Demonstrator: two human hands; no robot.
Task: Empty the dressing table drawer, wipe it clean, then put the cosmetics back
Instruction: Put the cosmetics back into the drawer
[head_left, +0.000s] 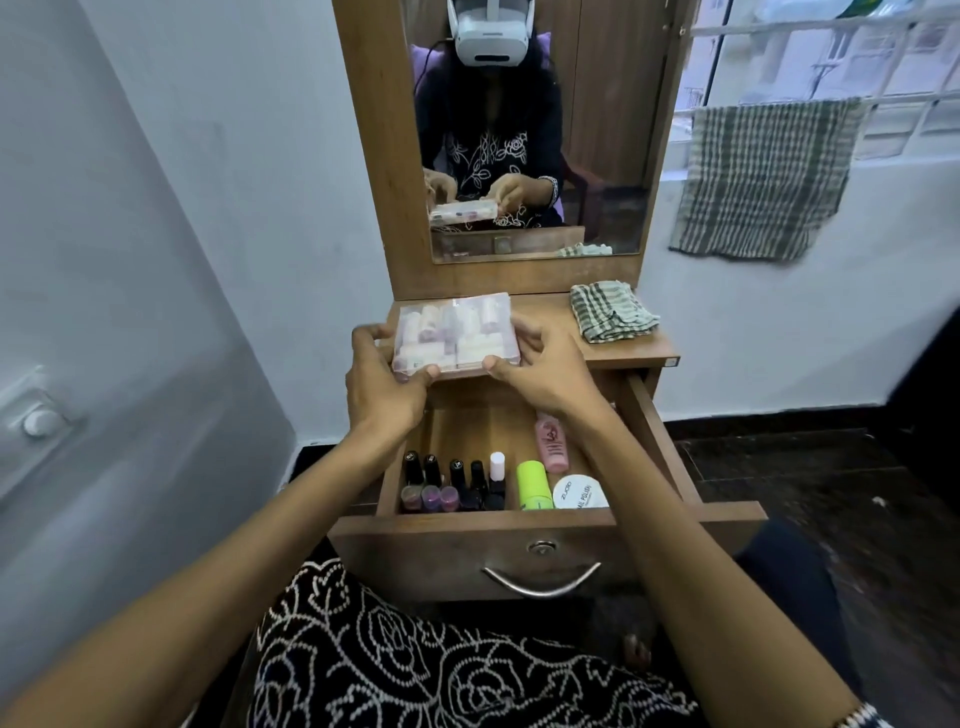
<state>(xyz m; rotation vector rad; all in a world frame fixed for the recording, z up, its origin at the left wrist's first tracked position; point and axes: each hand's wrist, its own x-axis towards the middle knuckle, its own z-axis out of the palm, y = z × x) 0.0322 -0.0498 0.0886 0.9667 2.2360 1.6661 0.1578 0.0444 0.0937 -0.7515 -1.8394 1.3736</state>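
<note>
Drawer (467, 431) lay open below my fingers, both hands (384, 384) (540, 374) pinching the clear box (454, 335) by its near corners over the tabletop (618, 348); I judged it could slip and spill onto the bottles (452, 483).

Single head-worn, wide-angle view. It looks forward and down from a seated person's eye level, close to the open drawer (493, 467) and counter (613, 338). Both forearms run up from the bottom edge. The mirror (571, 130) directly ahead reflects the headset. No second view.
</note>
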